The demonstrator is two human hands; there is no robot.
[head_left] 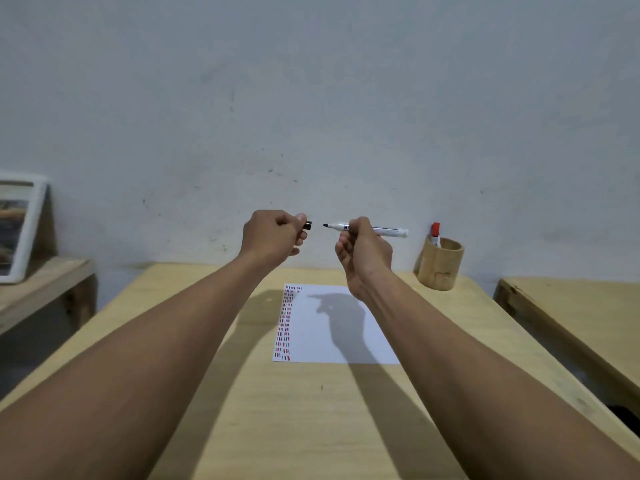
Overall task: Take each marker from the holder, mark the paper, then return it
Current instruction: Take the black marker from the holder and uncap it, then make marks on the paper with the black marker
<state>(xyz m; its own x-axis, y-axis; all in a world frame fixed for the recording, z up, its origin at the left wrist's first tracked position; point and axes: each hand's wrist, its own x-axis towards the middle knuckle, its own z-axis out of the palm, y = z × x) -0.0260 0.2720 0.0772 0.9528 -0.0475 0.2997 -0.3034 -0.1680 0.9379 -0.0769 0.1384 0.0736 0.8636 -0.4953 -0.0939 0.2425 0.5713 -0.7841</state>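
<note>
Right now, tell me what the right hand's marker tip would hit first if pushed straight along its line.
The right hand points the white marker leftward; first in line looks like the black cap pinched in the left hand, though depth is uncertain.

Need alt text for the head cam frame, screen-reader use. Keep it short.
Two bare arms reach over a wooden table: the right hand holds an uncapped marker, the left hand holds its black cap, tip and cap apart. Below lies a white paper with red and dark marks along its left edge; a wooden holder with a red-capped marker stands at right.
</note>
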